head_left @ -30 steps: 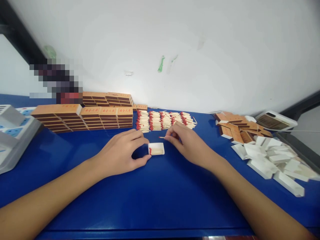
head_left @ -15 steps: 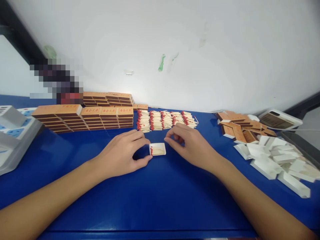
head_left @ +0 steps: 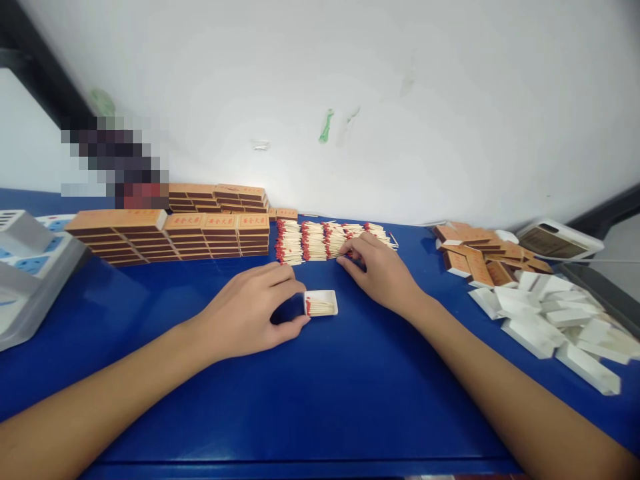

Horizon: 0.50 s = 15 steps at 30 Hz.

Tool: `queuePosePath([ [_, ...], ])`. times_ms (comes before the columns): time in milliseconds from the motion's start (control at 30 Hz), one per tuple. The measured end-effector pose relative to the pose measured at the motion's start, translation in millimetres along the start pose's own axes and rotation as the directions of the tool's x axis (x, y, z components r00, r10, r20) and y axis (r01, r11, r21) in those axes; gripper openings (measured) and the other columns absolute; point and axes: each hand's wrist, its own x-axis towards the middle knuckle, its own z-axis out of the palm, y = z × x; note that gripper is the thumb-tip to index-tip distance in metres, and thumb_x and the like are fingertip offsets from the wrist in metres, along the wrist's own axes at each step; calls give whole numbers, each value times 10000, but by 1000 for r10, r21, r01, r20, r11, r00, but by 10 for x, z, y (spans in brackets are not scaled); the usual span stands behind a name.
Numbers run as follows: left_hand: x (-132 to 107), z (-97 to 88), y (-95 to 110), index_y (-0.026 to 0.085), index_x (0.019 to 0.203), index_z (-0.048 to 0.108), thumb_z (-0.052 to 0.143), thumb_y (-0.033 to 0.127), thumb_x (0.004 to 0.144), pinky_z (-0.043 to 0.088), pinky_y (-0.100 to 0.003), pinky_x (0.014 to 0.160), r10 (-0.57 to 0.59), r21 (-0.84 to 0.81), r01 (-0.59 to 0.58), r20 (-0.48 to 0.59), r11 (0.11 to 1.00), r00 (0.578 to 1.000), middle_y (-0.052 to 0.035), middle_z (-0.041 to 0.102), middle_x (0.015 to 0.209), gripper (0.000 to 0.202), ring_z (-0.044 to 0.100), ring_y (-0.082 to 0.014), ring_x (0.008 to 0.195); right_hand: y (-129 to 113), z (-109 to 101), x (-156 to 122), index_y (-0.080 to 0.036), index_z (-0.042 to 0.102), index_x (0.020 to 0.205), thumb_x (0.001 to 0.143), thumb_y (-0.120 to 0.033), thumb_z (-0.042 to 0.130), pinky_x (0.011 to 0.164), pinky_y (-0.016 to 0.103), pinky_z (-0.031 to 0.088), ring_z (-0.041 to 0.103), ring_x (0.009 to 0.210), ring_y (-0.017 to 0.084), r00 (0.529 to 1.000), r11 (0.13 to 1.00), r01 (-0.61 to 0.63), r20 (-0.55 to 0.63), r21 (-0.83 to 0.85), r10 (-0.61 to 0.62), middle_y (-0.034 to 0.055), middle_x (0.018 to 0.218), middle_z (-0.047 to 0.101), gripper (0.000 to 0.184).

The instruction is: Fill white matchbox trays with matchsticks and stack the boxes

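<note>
A small white matchbox tray [head_left: 327, 294] lies on the blue table, partly filled with red-headed matches [head_left: 320, 308] along its near side. My left hand [head_left: 255, 308] holds the tray's left end between thumb and forefinger. Behind it, loose matches [head_left: 314, 240] lie in several side-by-side piles, their red heads mostly facing left. My right hand [head_left: 380, 270] is at the front edge of these piles, thumb and forefinger nearly together in a pinch. Whether a match is between those fingertips is too small to make out.
Orange-and-brown matchboxes [head_left: 203, 237] are stacked at the left, beside a power strip [head_left: 40, 267]. At the right lie more matchbox sleeves [head_left: 467, 257], a heap of white trays [head_left: 550, 313] and a phone [head_left: 557, 239]. A white wall [head_left: 400, 133] stands behind.
My right hand has moved away from the tray, up to the match piles. My left hand and the tray sit slightly farther right and lower in view.
</note>
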Motion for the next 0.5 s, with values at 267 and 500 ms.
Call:
queuePosePath([
  [267,9,2,0,165,1153,737,671,377,988,559,-356,793,-5,1,5,8,1000,1000,-67,697,1015,276,667,-220,932,52,21,49,-221,582,958,1003,-195,595,711,342,448,588,841,232,999,998,6,-34,-56,-8,79,978,622,54],
  [500,17,3,-29,181,1152,736,678,381,983,550,-342,790,-21,11,21,6,1000,1000,-60,698,1016,268,669,-214,934,77,24,37,-218,563,935,1028,-187,557,747,355,468,597,861,237,999,997,50,-3,-56,-50,88,984,619,98],
])
